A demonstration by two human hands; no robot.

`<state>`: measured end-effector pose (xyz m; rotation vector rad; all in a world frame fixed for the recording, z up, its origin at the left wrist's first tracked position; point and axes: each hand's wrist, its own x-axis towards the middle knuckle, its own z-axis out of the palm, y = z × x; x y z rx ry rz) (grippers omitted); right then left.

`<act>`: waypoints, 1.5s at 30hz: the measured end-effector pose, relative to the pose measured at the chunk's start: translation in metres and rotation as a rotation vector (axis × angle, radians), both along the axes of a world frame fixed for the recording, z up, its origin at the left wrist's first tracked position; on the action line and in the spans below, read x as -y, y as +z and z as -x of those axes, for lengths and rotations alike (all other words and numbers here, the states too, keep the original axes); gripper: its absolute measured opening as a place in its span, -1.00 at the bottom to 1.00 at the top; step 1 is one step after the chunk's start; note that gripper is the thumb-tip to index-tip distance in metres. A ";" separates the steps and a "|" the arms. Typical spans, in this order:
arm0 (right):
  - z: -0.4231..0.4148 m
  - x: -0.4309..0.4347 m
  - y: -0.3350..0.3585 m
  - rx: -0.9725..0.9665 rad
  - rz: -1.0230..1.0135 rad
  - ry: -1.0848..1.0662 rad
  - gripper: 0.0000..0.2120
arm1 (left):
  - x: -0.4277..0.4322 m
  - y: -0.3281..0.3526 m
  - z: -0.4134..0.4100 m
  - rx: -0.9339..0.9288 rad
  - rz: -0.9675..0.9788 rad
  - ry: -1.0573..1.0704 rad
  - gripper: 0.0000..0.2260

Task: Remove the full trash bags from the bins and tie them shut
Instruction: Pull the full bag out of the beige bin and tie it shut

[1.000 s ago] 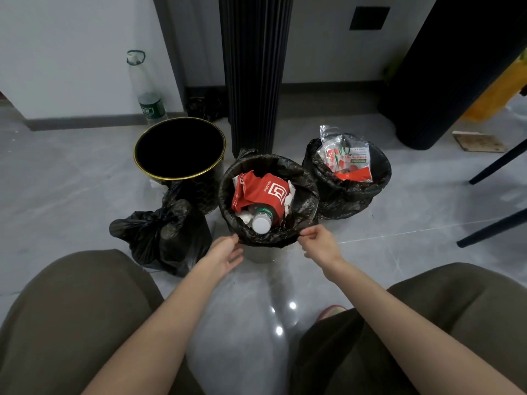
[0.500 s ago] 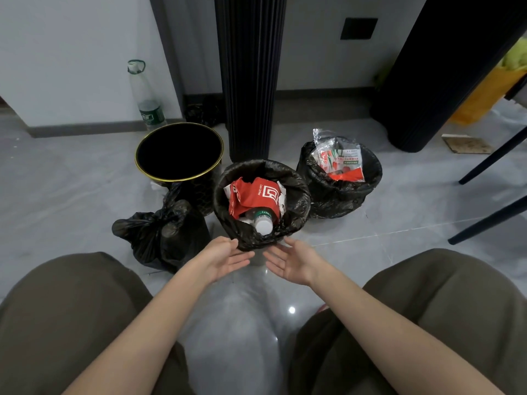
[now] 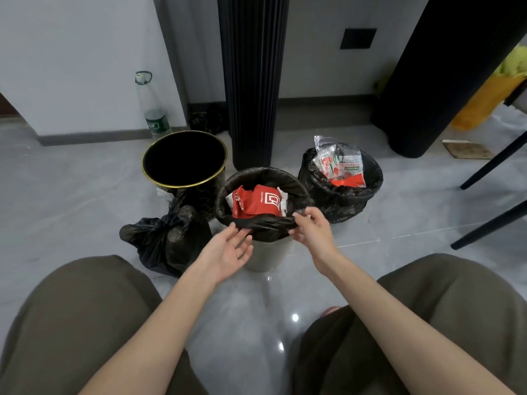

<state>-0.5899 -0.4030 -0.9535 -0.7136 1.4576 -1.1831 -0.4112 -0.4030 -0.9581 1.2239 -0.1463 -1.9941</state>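
Both hands have come up to the middle bin's (image 3: 266, 253) near rim, where the black bag (image 3: 265, 223) is now peeled off and bunched: the right hand (image 3: 312, 229) pinches the fold, and the left hand (image 3: 228, 249) lies open-fingered just under it. One tied bag (image 3: 165, 240) sits on the floor (image 3: 85, 195) beside the emptied bin (image 3: 209, 196) — this bag is still in its bin, untied, and the third bag (image 3: 339, 201) looks untouched.

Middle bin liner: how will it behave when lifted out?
Likely floppy: the liner is thin film, bunched where the right hand pinches it. Probably light: the red pouch on top looks like packaging. May snag on the grey bin rim.
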 end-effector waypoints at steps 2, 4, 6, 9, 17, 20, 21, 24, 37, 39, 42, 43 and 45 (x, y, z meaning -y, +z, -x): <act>0.005 0.001 0.014 -0.155 0.078 0.125 -0.90 | 0.005 0.000 -0.002 -0.012 0.002 0.004 -0.76; 0.010 0.002 0.018 -0.251 0.073 0.160 -0.95 | 0.012 0.001 -0.004 0.030 -0.007 -0.023 -0.69; 0.014 0.006 0.015 -0.246 0.010 0.068 -0.96 | 0.020 0.006 -0.006 0.107 -0.015 -0.054 -0.63; 0.024 0.024 0.008 -0.211 -0.140 -0.028 -0.84 | 0.032 0.009 -0.011 0.228 -0.071 -0.065 -0.59; 0.040 0.088 -0.008 -0.266 -0.326 0.137 -0.28 | 0.073 -0.008 -0.037 0.476 -0.200 -0.135 -0.60; 0.041 0.106 -0.021 -0.347 -0.379 0.129 -0.45 | 0.086 -0.015 -0.036 0.577 -0.186 -0.183 -0.69; 0.041 0.111 -0.023 -0.389 -0.390 0.131 -0.56 | 0.089 -0.018 -0.035 0.594 -0.186 -0.195 -0.70; 0.046 0.121 -0.026 -0.475 -0.358 0.131 -0.78 | 0.093 -0.029 -0.033 0.618 -0.194 -0.257 -0.71; 0.027 0.110 0.040 -0.533 0.252 0.247 -0.74 | 0.100 -0.021 -0.028 0.916 0.424 -0.095 -0.86; 0.026 0.105 0.043 -0.626 0.300 0.306 -0.71 | 0.095 -0.009 -0.028 0.898 0.540 -0.068 -0.89; 0.026 0.093 0.046 -0.833 0.303 0.391 -0.69 | 0.089 -0.001 -0.029 0.963 0.609 -0.057 -0.87; 0.027 0.089 0.047 -0.914 0.250 0.450 -0.69 | 0.088 -0.002 -0.030 0.980 0.607 -0.065 -0.85; 0.029 0.080 0.049 -1.052 0.081 0.580 -0.71 | 0.088 -0.006 -0.033 1.008 0.550 -0.084 -0.83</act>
